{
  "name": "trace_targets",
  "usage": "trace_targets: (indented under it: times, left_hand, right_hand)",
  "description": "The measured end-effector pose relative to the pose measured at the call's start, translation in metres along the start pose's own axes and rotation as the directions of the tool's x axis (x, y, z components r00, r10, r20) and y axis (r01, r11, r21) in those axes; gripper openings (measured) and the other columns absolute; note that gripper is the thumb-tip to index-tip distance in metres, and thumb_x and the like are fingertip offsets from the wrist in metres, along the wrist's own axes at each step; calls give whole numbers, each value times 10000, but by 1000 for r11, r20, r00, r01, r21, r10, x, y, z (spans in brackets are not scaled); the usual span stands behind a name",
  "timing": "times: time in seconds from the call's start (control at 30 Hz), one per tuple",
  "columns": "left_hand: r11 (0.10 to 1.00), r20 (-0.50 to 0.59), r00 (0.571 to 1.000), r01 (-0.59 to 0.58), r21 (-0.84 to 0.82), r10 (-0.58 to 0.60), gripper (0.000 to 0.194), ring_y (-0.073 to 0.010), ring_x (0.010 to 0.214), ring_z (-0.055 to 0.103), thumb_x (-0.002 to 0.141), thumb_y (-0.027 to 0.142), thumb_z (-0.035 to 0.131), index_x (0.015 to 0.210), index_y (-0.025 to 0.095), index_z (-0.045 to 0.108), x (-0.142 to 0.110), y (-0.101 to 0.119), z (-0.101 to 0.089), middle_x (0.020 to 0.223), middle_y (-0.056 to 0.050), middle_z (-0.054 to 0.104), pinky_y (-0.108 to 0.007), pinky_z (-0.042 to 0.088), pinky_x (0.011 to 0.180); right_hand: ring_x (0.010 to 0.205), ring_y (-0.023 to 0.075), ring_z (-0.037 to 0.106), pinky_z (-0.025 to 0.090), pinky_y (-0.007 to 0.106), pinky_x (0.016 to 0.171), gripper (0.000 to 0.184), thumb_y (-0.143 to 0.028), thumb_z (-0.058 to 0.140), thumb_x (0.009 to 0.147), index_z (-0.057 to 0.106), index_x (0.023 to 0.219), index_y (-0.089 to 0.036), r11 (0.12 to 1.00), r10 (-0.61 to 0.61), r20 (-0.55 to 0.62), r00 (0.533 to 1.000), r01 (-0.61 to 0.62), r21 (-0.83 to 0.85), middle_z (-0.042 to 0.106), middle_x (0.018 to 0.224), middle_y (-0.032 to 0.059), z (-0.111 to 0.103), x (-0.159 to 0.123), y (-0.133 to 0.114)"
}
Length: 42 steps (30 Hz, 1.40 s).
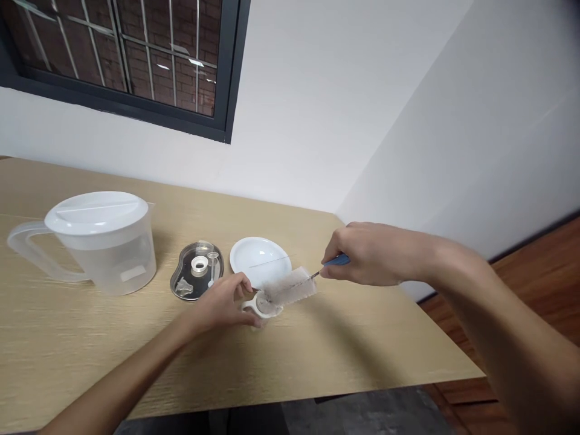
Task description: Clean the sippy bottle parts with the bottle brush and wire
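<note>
My right hand (356, 254) is closed round the blue handle of a bottle brush (292, 286). Its pale bristle head slants down to the left, and its tip is at the mouth of a small white cup with a side handle (261, 304). Whether the bristles reach inside the cup is hard to tell. My left hand (231, 300) grips the cup's handle side with thumb and fingers. Just behind the cup stands a white bowl (258, 251) with a thin straight rod (272, 261) across it.
Left of the bowl, a dark metal tray (183, 266) carries a white ring (199, 266), a small clear spoon-like piece (212, 269) and a clear teat-like piece (183, 287). A lidded translucent pitcher (109, 260) stands farther left. The wooden table (326, 368) ends near a wall and barred window.
</note>
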<state>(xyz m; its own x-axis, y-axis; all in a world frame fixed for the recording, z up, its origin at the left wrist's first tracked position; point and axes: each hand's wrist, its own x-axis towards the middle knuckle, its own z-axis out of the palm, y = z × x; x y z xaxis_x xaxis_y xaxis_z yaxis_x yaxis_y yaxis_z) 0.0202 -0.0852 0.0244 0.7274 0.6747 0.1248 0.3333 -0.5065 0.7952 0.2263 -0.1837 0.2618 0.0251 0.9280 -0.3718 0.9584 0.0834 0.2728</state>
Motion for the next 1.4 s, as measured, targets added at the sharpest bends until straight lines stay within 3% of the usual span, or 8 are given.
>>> trace_targets:
  times: [0.2, 0.37, 0.5, 0.63, 0.77, 0.9, 1.2, 1.4]
  left_hand:
    - [998, 212, 975, -60, -33, 66, 341, -158, 724, 600, 744, 513, 722, 750, 178, 660, 4, -1, -21, 760, -1, 684, -247, 396, 628]
    - [998, 266, 964, -7, -57, 23, 338, -166, 743, 617, 754, 510, 710, 773, 175, 667, 3, -5, -25, 769, -10, 691, -253, 421, 651]
    - [995, 160, 987, -1, -102, 17, 549, -225, 947, 626, 598, 519, 824, 1019, 207, 660, 1, -2, -17, 1008, -44, 687, -305, 470, 799]
    - [972, 122, 992, -2, -237, 32, 863, -267, 1072, 603, 496, 517, 879, 1236, 219, 549, -2, 0, 10, 1160, -78, 648, -361, 485, 895]
    - [951, 17, 1000, -20, -309, 26, 818, -280, 1058, 618, 509, 511, 881, 1196, 209, 557, -3, -2, 37, 1164, -88, 654, -380, 503, 877]
    - [933, -80, 997, -46, -356, 18, 806, -270, 1065, 620, 515, 486, 888, 1190, 209, 546, -4, -3, 48, 1164, -81, 658, -377, 507, 890]
    - [894, -57, 997, 25, -447, -56, 639, -237, 948, 655, 582, 428, 862, 1124, 179, 632, -1, 0, 51, 1065, -58, 699, -339, 528, 816]
    - [823, -42, 997, 30, -568, -66, 554, -236, 961, 661, 643, 359, 814, 1118, 179, 593, -1, -1, 59, 1091, -55, 687, -319, 546, 786]
  right_hand:
    - [477, 118, 415, 282, 265, 518, 356, -442, 518, 849, 607, 604, -200, 999, 1, 6, 1000, -1, 35, 540, 528, 5, -2, 2, -2]
    - [470, 112, 394, 282, 261, 510, 347, -433, 519, 850, 609, 610, -198, 1000, -14, -2, 1000, 14, 15, 537, 535, 4, -3, 2, -4]
    - [467, 116, 394, 286, 261, 506, 359, -442, 515, 850, 619, 612, -195, 1000, -14, 16, 1000, 14, 21, 529, 526, 7, -3, 0, -4]
    - [479, 119, 405, 298, 265, 514, 337, -430, 528, 844, 628, 622, -196, 999, -24, 2, 1000, 23, 22, 545, 556, 10, -6, 0, -7]
    - [486, 122, 422, 290, 265, 513, 319, -415, 540, 838, 629, 622, -197, 1000, -10, 6, 1000, 10, 11, 545, 561, 12, -7, 0, -9]
    - [491, 125, 433, 289, 266, 519, 326, -417, 528, 844, 624, 621, -199, 1000, -10, 9, 1000, 10, 3, 550, 562, 13, -7, 0, -9]
    - [503, 139, 454, 297, 276, 525, 356, -449, 508, 849, 643, 634, -200, 1000, -2, 25, 1000, 2, 15, 550, 546, 13, -7, 1, -9]
    - [509, 138, 449, 297, 271, 515, 340, -441, 518, 841, 624, 621, -204, 999, 6, 26, 1000, -7, 36, 543, 557, 13, -7, 0, -10]
